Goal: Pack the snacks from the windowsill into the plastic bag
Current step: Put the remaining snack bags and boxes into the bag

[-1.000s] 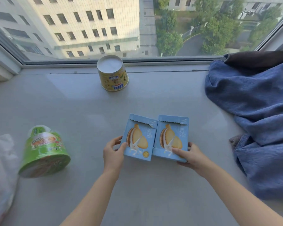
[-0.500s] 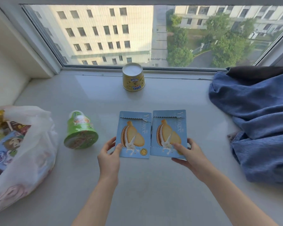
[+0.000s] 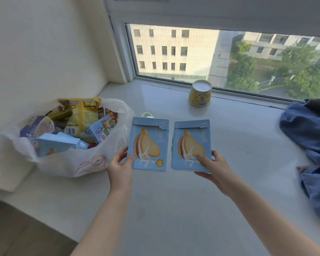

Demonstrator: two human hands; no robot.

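Note:
My left hand [image 3: 120, 168] grips the lower left corner of one light-blue biscuit box [image 3: 148, 144], lifted off the windowsill [image 3: 238, 145]. My right hand [image 3: 215, 168] holds a second, matching biscuit box [image 3: 191, 145] by its lower right corner. The two boxes hang side by side with a small gap. To their left sits the white plastic bag [image 3: 78, 163], mouth open, holding several snack packs. A green cup [image 3: 147, 114] is mostly hidden behind the left box. A yellow tub [image 3: 199, 94] stands upside down by the window.
A blue cloth [image 3: 310, 137] is heaped on the right end of the sill. A wall [image 3: 44, 52] closes off the left side behind the bag. The sill's front edge drops to a dark floor [image 3: 17, 233] at lower left.
Both boxes have risen off the sill and drawn slightly apart. My view has swung left, bringing the whole bag into sight; the green cup is now hidden behind the left box.

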